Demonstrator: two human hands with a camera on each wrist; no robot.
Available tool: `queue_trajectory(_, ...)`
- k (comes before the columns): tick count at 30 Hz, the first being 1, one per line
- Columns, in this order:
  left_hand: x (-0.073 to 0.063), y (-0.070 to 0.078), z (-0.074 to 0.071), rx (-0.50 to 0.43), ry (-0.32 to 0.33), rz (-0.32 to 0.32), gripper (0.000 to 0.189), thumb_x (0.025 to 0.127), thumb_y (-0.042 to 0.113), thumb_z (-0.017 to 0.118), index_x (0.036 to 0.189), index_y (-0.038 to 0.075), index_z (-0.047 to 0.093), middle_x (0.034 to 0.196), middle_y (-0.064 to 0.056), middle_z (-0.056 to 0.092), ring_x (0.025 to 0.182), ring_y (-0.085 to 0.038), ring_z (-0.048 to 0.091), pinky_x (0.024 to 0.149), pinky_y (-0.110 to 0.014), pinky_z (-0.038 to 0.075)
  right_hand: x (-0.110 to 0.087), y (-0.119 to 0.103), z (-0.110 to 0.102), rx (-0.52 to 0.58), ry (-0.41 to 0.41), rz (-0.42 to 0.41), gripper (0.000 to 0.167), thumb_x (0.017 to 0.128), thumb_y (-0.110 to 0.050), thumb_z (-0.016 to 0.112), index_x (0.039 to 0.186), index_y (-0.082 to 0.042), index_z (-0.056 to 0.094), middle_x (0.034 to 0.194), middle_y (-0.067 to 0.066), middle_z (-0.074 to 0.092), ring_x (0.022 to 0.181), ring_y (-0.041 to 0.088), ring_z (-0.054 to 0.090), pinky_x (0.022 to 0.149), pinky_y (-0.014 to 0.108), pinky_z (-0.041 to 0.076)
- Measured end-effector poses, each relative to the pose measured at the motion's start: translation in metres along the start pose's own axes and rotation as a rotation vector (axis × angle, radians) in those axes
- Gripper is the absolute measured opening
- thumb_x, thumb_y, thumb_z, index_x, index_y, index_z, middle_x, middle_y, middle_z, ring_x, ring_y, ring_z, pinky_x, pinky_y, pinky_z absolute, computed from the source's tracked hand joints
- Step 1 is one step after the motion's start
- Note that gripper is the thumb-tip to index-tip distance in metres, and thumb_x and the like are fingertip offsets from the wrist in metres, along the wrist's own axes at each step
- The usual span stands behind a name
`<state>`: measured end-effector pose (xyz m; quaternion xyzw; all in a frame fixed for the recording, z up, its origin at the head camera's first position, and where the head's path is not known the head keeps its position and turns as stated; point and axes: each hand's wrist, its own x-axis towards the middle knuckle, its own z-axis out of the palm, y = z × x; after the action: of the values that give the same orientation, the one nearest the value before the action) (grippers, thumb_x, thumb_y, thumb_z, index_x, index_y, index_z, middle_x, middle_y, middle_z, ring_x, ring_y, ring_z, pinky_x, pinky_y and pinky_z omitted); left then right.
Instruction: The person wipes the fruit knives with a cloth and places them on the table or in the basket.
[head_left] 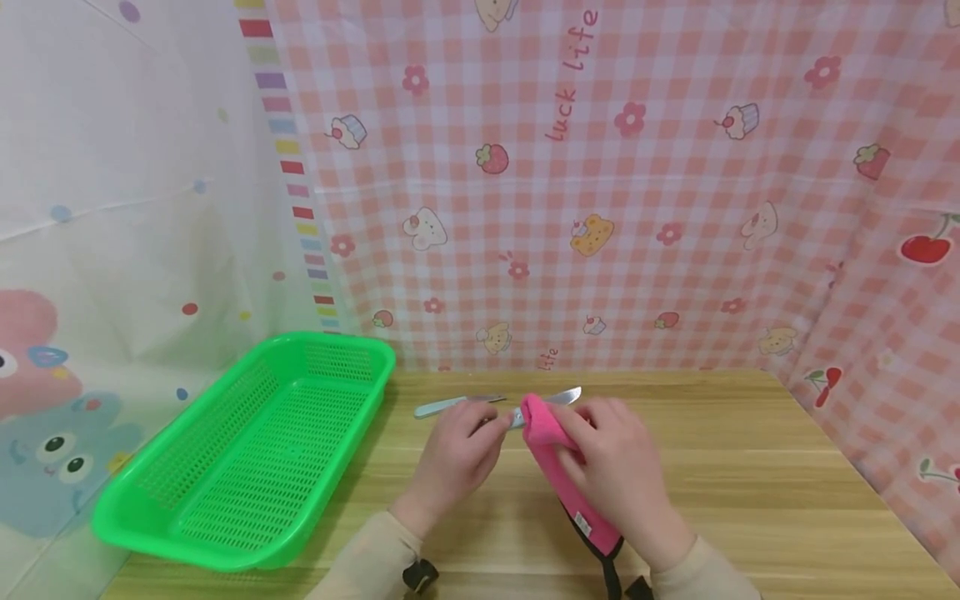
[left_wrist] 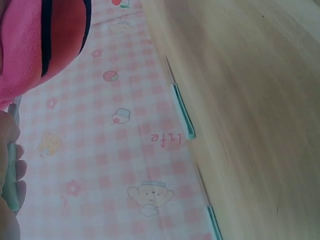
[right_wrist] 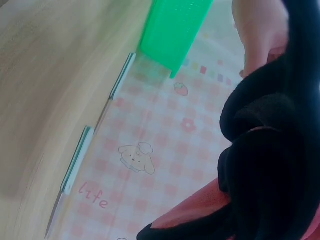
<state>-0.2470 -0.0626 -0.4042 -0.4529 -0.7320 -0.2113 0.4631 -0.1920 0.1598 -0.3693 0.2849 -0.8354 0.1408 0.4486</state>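
My left hand (head_left: 459, 457) grips the handle of a knife (left_wrist: 12, 185), pale green with a metal part running up to the pink cloth. My right hand (head_left: 618, 454) holds that pink fleecy cloth (head_left: 551, 467), bunched at the top and hanging down. It has black edging, a small white label and a black strap at its lower end. The cloth hides part of the knife. A bare blade (head_left: 566, 396) shows beyond the cloth in the head view. Behind my hands, two more green-handled knives lie roughly end to end, a first knife (right_wrist: 122, 75) and a second knife (right_wrist: 76, 162).
A green plastic basket (head_left: 375, 417) with perforated sides stands at the left of the wooden table (head_left: 750, 492). A pink checked curtain (head_left: 675, 183) hangs along the back edge, and another printed curtain (head_left: 172, 275) closes off the left side.
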Motion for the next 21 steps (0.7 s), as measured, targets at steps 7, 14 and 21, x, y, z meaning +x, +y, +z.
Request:
queue_trajectory(7, -0.001, 0.003, 0.000, 0.067, -0.020, 0.051, 0.017, 0.098, 0.008, 0.057, 0.110, 0.005, 0.069, 0.094, -0.007, 0.062, 0.079, -0.021, 0.057, 0.069, -0.031, 0.050, 0.000, -0.002, 0.002, -0.012, -0.028, 0.005, 0.035, 0.070, -0.008, 0.075, 0.104, -0.010, 0.074, 0.082, 0.006, 0.059, 0.068, 0.021, 0.051, 0.057, 0.034, 0.044)
queue_trajectory(14, -0.004, 0.004, 0.000, 0.111, -0.017, 0.086, 0.023, 0.102, 0.007, 0.048, 0.110, 0.005, 0.070, 0.095, -0.008, 0.062, 0.083, -0.022, 0.057, 0.071, -0.032, 0.049, 0.001, 0.001, 0.002, -0.035, -0.066, 0.035, 0.030, 0.070, -0.010, 0.082, 0.099, -0.010, 0.074, 0.080, 0.007, 0.059, 0.068, 0.021, 0.051, 0.057, 0.034, 0.044)
queue_trajectory(21, -0.006, 0.004, 0.000, 0.141, -0.017, 0.095, 0.025, 0.104, 0.008, 0.046, 0.107, 0.005, 0.071, 0.095, -0.008, 0.064, 0.083, -0.021, 0.059, 0.071, -0.031, 0.049, -0.001, 0.010, 0.001, -0.056, -0.083, 0.097, 0.033, 0.069, -0.011, 0.085, 0.100, -0.008, 0.074, 0.080, 0.008, 0.060, 0.071, 0.025, 0.055, 0.061, 0.038, 0.047)
